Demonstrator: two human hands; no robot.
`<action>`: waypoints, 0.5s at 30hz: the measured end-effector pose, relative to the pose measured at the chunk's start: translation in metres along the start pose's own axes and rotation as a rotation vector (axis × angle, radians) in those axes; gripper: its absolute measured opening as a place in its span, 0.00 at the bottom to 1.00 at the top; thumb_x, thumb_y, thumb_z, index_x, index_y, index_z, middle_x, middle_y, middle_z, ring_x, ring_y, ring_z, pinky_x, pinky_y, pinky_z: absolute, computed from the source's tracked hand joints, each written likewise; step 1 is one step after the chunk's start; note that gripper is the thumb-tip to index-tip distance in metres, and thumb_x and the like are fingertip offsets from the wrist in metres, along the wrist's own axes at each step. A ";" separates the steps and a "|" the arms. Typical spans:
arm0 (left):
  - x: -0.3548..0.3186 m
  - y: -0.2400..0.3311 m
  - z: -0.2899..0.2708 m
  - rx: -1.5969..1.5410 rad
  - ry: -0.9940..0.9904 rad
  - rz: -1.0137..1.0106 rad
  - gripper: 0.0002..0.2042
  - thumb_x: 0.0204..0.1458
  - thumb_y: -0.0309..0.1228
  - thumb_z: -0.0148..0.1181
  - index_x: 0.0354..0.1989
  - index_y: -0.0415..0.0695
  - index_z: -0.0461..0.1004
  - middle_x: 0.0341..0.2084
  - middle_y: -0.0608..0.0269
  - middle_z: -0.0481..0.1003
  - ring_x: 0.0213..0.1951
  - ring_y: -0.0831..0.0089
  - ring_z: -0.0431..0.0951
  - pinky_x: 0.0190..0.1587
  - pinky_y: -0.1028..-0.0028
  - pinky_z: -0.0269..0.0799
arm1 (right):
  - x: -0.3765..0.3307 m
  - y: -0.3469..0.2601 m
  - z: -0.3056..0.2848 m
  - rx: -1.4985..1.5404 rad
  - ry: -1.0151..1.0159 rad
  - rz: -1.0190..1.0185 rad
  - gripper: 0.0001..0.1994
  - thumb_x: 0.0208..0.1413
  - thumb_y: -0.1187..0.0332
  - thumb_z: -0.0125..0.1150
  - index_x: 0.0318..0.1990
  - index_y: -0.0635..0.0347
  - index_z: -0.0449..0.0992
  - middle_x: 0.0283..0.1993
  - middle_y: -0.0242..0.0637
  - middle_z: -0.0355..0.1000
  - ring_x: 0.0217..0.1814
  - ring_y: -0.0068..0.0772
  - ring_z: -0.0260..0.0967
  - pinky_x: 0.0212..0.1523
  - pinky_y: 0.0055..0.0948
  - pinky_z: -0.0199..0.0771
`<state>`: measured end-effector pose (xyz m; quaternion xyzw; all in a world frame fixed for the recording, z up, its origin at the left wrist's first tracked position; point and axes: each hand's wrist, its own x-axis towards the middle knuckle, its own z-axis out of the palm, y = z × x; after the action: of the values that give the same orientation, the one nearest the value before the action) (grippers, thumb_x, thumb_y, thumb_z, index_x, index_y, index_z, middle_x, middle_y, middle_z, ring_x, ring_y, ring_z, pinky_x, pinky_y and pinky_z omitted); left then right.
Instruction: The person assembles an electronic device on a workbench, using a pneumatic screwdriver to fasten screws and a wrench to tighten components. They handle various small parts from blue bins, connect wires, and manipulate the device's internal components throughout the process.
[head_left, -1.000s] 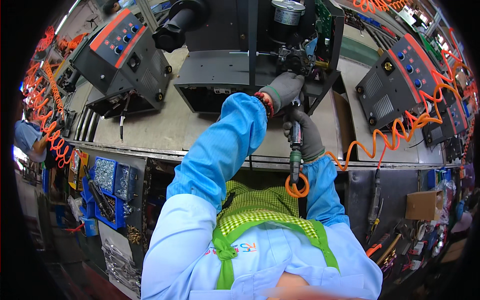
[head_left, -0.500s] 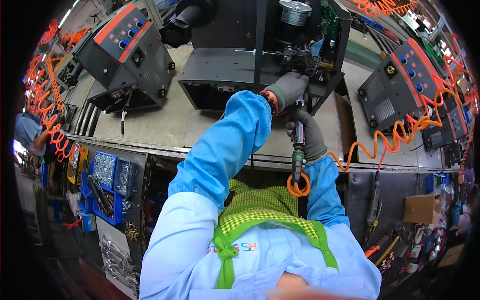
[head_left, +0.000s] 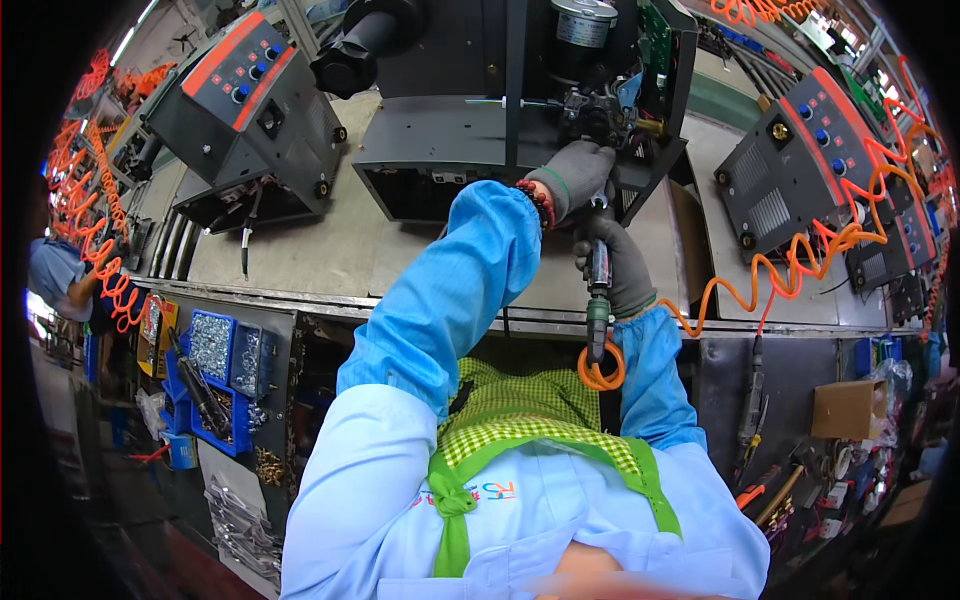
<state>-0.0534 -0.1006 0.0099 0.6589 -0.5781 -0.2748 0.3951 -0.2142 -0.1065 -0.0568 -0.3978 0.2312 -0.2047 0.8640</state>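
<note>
A metal-topped workbench [head_left: 310, 260] spans the view. On it, straight ahead of the person, stands an open dark grey welding machine cabinet [head_left: 430, 140], its inner parts exposed. A finished-looking unit with an orange-edged control panel, the left machine [head_left: 295, 140], sits tilted to one side; a similar right machine [head_left: 785, 185] sits on the other. Inside the cabinet, toward its right, a black cylindrical motor [head_left: 582, 40] stands above a metal mechanism [head_left: 592, 115].

The gloved right hand [head_left: 630, 268] is wrapped around an inline pneumatic tool [head_left: 600, 265], which points away from the person just in front of the cabinet's lower right part. The gloved left hand [head_left: 575, 175] reaches in just below the mechanism, near the tool's bright metal head [head_left: 599, 200]; its fingers are bent, but their tips are hidden, so I cannot tell whether they pinch anything. An orange air hose [head_left: 601, 386] loops at the tool's near end. A dark red beaded bracelet [head_left: 541, 204] circles the left wrist.
</note>
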 end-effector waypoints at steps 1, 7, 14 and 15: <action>0.000 -0.004 0.001 0.041 0.003 0.018 0.15 0.61 0.34 0.39 0.35 0.39 0.73 0.28 0.54 0.74 0.31 0.63 0.76 0.35 0.66 0.70 | 0.000 0.001 0.000 -0.002 0.008 -0.002 0.14 0.58 0.57 0.54 0.38 0.60 0.70 0.23 0.30 0.69 0.18 0.21 0.67 0.17 0.16 0.69; 0.008 -0.014 0.005 0.572 0.037 0.381 0.11 0.55 0.31 0.50 0.43 0.38 0.71 0.37 0.46 0.75 0.43 0.52 0.75 0.47 0.60 0.71 | -0.009 0.000 -0.005 -0.008 0.100 0.018 0.15 0.56 0.52 0.55 0.36 0.54 0.71 0.23 0.31 0.69 0.19 0.23 0.69 0.18 0.23 0.71; 0.000 -0.027 -0.016 0.357 -0.017 0.343 0.15 0.51 0.29 0.54 0.47 0.37 0.71 0.40 0.48 0.76 0.45 0.52 0.75 0.48 0.61 0.70 | -0.065 0.023 0.000 -0.216 0.042 -0.020 0.27 0.54 0.38 0.53 0.31 0.57 0.68 0.21 0.32 0.68 0.17 0.23 0.67 0.18 0.23 0.69; 0.001 -0.027 -0.014 0.057 -0.049 0.193 0.13 0.52 0.27 0.53 0.45 0.37 0.72 0.38 0.50 0.76 0.42 0.54 0.76 0.46 0.63 0.71 | -0.083 0.023 -0.001 -0.394 0.046 -0.063 0.26 0.55 0.40 0.54 0.31 0.58 0.67 0.20 0.31 0.67 0.17 0.23 0.66 0.18 0.23 0.69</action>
<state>-0.0274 -0.0981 -0.0052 0.6042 -0.6560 -0.2350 0.3864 -0.2779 -0.0486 -0.0555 -0.5616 0.2739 -0.1915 0.7569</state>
